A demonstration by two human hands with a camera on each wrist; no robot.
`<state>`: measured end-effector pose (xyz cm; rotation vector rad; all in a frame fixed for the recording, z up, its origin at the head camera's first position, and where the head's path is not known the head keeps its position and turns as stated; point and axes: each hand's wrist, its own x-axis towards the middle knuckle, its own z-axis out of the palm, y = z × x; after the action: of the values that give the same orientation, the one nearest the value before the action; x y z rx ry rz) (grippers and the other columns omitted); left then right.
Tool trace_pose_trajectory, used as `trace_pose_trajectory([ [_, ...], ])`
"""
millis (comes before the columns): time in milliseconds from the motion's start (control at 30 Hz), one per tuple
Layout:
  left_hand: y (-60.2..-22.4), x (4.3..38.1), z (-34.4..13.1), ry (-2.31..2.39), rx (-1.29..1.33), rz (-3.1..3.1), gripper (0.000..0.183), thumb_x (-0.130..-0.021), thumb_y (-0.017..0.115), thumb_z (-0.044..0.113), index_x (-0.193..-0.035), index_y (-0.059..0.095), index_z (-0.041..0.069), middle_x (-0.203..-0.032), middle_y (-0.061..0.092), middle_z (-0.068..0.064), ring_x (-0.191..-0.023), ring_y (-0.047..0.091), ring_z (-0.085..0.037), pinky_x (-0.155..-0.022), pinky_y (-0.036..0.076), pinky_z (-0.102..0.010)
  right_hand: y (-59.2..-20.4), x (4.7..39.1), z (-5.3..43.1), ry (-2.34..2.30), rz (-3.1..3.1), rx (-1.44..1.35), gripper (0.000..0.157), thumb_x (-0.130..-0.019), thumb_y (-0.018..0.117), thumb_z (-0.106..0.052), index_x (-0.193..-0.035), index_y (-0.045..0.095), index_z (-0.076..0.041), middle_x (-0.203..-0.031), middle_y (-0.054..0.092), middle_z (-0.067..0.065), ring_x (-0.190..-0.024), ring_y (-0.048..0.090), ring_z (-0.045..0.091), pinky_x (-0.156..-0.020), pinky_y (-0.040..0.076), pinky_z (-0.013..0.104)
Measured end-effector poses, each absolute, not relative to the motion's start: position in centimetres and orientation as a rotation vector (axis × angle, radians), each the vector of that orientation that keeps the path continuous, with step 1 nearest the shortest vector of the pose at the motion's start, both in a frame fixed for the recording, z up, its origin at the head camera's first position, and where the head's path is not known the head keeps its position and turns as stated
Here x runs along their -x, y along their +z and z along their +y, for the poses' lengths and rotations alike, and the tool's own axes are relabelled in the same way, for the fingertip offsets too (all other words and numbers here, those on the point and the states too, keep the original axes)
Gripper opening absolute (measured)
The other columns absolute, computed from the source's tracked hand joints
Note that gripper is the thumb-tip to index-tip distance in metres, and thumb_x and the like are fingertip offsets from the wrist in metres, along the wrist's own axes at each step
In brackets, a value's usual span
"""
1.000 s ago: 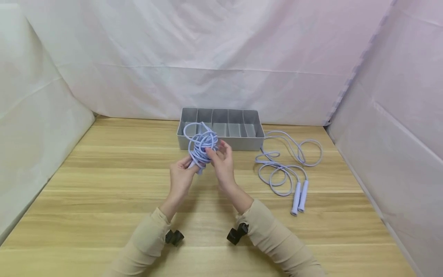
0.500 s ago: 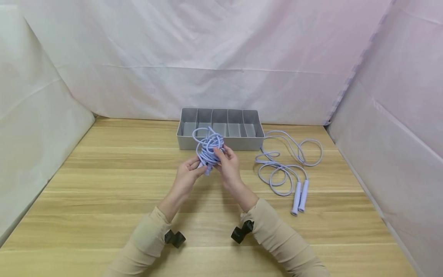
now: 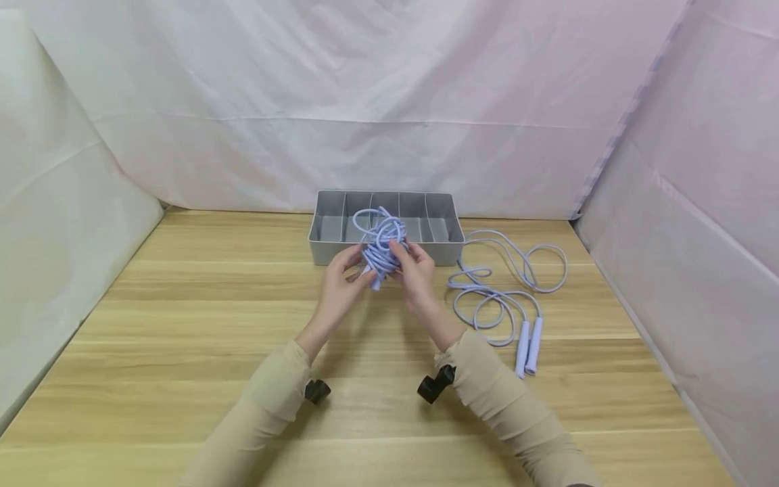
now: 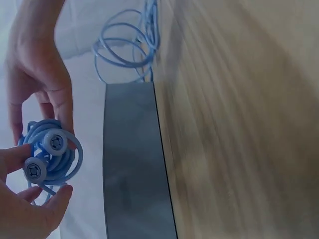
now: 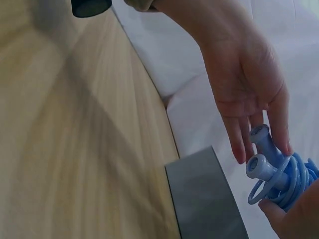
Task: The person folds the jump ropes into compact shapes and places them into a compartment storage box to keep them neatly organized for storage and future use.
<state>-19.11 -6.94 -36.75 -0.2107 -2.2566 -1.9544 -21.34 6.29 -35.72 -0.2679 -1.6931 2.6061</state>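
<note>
A light blue jump rope [image 3: 383, 247], wound into a bundle, is held up by both hands over the front of the grey box. My left hand [image 3: 338, 287] grips its lower left side by the handles, thumb on top. From the right, my right hand [image 3: 416, 276] pinches the wound cord between thumb and fingers. In the left wrist view the round ends of the two handles [image 4: 44, 158] face the camera, with cord coiled around them. The right wrist view shows both handles [image 5: 266, 159] side by side, sticking out of the coils.
The grey box [image 3: 325, 253], split into several compartments, stands at the back of the wooden table [image 3: 182, 338]. A second light blue jump rope [image 3: 487, 292] lies loosely looped right of it, handles toward the front. White cloth [image 3: 389, 101] hangs behind and at both sides.
Both hands have carried the bundled jump rope rightward and then forward, so it now overlaps the middle of the box. The right fingers have closed in on the coils. The second rope stays put.
</note>
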Motion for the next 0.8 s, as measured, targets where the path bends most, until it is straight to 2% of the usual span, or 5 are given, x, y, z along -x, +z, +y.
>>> trace_pose_trajectory([
  [133,-36.6,21.1,-6.2,-1.821,0.262,-2.285,0.049,-0.079,0.068,0.006,-0.123,0.049,-0.007,-0.124,0.051,-0.022,-0.111,0.052,-0.034,-0.088,0.049,-0.037,-35.0,23.6,7.1,2.556,-1.779,0.327,0.043,-0.085,0.062,-0.015,-0.124,0.05,-0.001,-0.115,0.058,0.018,-0.085,0.063,0.017,-0.085,0.05,0.035],
  [333,-36.1,24.0,-5.4,-1.661,0.163,-2.414,0.048,-0.081,0.068,0.016,-0.121,0.053,-0.004,-0.123,0.054,-0.021,-0.108,0.055,-0.033,-0.084,0.05,-0.036,-33.7,27.4,8.0,2.577,-1.95,0.369,0.048,-0.086,0.063,-0.019,-0.126,0.048,0.0,-0.119,0.056,0.019,-0.101,0.059,0.028,-0.088,0.049,0.037],
  [600,-35.9,26.8,-4.8,-1.533,0.116,-2.525,0.046,-0.086,0.063,0.021,-0.124,0.051,-0.002,-0.123,0.054,-0.018,-0.107,0.056,-0.031,-0.092,0.045,-0.036,-33.3,31.3,8.4,2.545,-2.153,0.468,0.05,-0.086,0.063,-0.026,-0.126,0.048,-0.001,-0.118,0.057,0.016,-0.106,0.057,0.028,-0.089,0.047,0.037],
  [800,-36.1,27.5,-5.1,-1.51,0.157,-2.651,0.047,-0.091,0.053,0.023,-0.131,0.044,0.0,-0.127,0.052,-0.018,-0.115,0.05,-0.031,-0.097,0.041,-0.038,-34.0,32.5,8.1,2.443,-2.283,0.518,0.053,-0.087,0.06,-0.03,-0.129,0.044,-0.004,-0.121,0.054,0.014,-0.109,0.054,0.026,-0.09,0.047,0.035],
])
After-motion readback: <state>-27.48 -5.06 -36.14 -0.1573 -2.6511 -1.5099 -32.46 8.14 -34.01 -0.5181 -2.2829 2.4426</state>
